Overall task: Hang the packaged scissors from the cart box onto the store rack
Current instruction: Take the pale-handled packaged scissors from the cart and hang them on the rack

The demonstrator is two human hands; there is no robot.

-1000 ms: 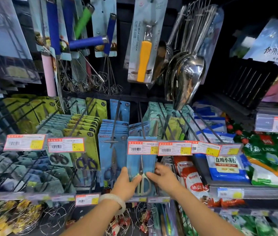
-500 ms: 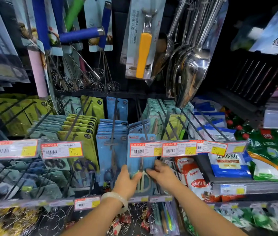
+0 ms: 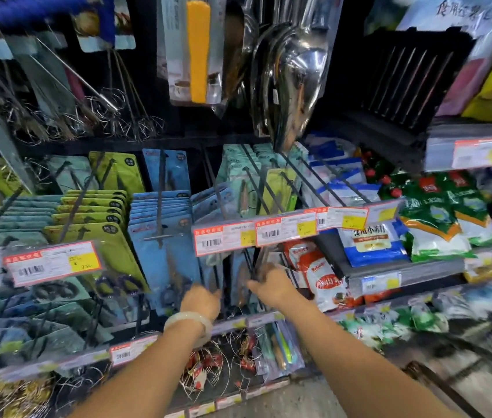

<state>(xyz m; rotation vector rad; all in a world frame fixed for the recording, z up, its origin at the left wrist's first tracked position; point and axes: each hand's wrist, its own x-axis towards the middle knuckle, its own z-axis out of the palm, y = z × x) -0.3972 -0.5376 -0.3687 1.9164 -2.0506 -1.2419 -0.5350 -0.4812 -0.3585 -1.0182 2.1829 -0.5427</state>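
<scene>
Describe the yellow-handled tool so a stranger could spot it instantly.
Start at the shiny steel ladles hanging at the top centre of the rack. Just left of them hangs a clear packaged tool. Its bright yellow handle is unlike the blue-handled whisks further left.

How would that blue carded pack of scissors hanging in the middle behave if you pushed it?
The blue scissors pack hangs from a rack hook through its top, so it would probably swing rather than fall. The flat card looks fairly stiff, though likely bendable. Metal scissors inside probably make it bottom-heavy, so it should settle back quickly.
</scene>
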